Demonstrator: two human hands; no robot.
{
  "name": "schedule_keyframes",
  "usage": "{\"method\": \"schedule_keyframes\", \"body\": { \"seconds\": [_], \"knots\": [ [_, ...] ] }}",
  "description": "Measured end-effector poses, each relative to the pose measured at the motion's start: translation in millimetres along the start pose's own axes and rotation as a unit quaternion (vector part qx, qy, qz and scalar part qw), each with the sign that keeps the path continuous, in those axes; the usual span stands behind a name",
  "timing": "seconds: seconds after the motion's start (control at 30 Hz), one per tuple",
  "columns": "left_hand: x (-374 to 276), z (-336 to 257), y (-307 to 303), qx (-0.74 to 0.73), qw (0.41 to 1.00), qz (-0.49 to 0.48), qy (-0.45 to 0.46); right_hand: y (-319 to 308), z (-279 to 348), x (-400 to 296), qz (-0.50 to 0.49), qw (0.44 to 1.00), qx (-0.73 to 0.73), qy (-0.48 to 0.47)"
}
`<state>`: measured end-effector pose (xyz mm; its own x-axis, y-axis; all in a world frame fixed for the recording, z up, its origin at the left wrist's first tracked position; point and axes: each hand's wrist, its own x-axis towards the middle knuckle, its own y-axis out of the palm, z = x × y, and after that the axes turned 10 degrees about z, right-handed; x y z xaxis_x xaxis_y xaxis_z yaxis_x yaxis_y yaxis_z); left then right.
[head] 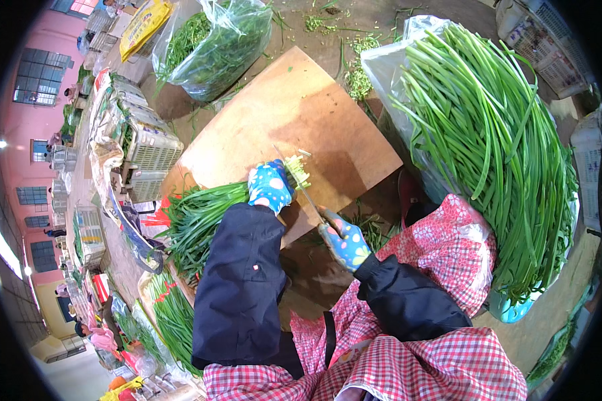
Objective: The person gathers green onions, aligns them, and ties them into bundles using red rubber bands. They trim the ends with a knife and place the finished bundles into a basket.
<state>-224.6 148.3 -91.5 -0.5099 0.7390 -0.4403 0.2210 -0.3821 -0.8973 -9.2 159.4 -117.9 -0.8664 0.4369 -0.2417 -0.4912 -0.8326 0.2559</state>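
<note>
My left hand (271, 186), in a blue glove with dots and flowers, is closed around a bunch of Chinese chives (205, 205). Pale cut stem ends (297, 170) stick out past its fingers over a wooden board (301, 105). The dark green leaf ends trail off the board's left side. My right hand (346, 241), gloved alike, grips the handle of a thin-bladed knife (308, 198). Its blade lies across or just beside the stem ends; whether it touches them I cannot tell. One short cut piece (304, 152) rests on the board beyond the blade.
A large heap of chives (481, 150) fills a plastic-lined container at right. Behind the board stands a clear bag of green trimmings (215, 50). Plastic crates (153, 150) are at left, above more tied chives (173, 311). Stem scraps (358, 75) litter the floor. Another person (103, 336) is at lower left.
</note>
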Motion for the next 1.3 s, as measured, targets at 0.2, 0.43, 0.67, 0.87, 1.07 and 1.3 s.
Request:
{"method": "schedule_keyframes", "body": {
  "seconds": [0.2,0.43,0.67,0.87,1.07,1.3],
  "knots": [
    [-1.1,-6.5,-12.3,0.024,0.998,0.047,-0.018,0.5,-6.9,5.3,-0.029,0.994,-0.086,-0.055],
    [-7.5,-8.4,-17.7,0.005,0.998,0.058,-0.024,0.4,-3.5,22.7,0.002,0.995,-0.096,0.009],
    [-11.4,-6.9,-20.1,0.017,0.997,0.05,-0.047,2.7,-4.7,25.0,0.015,1.0,-0.006,-0.006],
    [-12.0,-8.6,-23.8,0.019,0.994,0.091,-0.055,0.8,2.3,40.2,0.022,0.996,-0.072,0.047],
    [-10.9,-11.6,-20.7,0.026,0.996,0.077,-0.046,4.9,4.1,59.0,0.02,0.994,-0.075,0.071],
    [-14.7,-10.8,-10.7,0.036,0.998,0.023,-0.039,5.0,-37.8,100.4,0.006,0.949,-0.309,-0.065]
  ]
}}
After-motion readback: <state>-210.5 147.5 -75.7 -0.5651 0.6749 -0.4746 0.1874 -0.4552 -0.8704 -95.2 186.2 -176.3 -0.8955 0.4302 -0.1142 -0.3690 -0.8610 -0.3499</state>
